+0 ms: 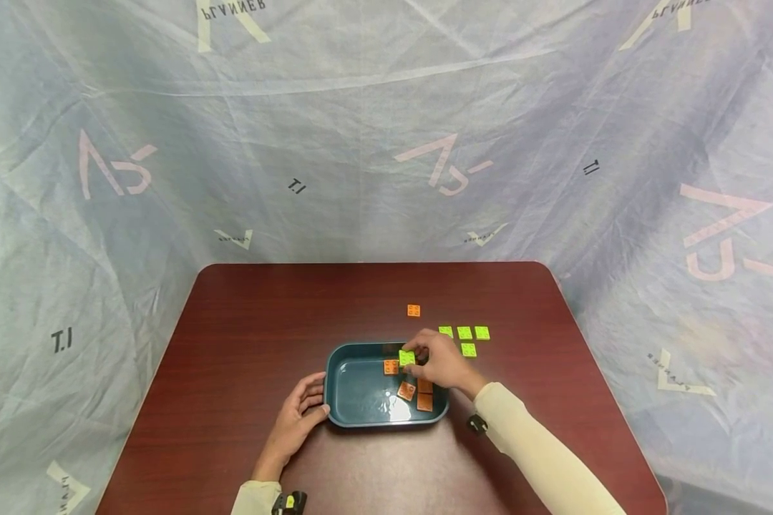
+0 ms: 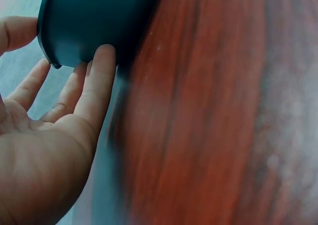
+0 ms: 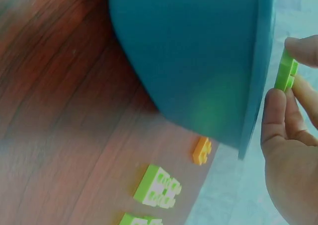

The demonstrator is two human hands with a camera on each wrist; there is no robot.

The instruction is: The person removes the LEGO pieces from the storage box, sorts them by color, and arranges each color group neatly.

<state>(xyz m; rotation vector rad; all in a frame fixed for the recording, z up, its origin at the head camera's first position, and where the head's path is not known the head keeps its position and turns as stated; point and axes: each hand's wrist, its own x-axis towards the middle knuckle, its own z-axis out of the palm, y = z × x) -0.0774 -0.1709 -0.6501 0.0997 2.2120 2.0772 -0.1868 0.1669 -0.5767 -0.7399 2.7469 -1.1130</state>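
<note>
A dark teal rectangular tray [image 1: 361, 393] stands on the table. My left hand [image 1: 296, 415] rests against its left end, thumb by the near corner; in the left wrist view its extended fingers [image 2: 97, 88] touch the outer wall. My right hand [image 1: 443, 361] pinches a green toy brick [image 1: 406, 357] between thumb and fingertips, over the tray's right part. The right wrist view shows that green brick [image 3: 285, 71] edge-on, above the rim. Inside the tray lie several orange bricks [image 1: 406, 390], some partly hidden by the right hand.
Several green bricks [image 1: 464, 333] lie on the table beyond and right of the tray. One orange brick [image 1: 414, 310] lies farther back. The dark red wooden table [image 1: 245, 322] has grey printed sheeting [image 1: 361, 179] around its back and sides.
</note>
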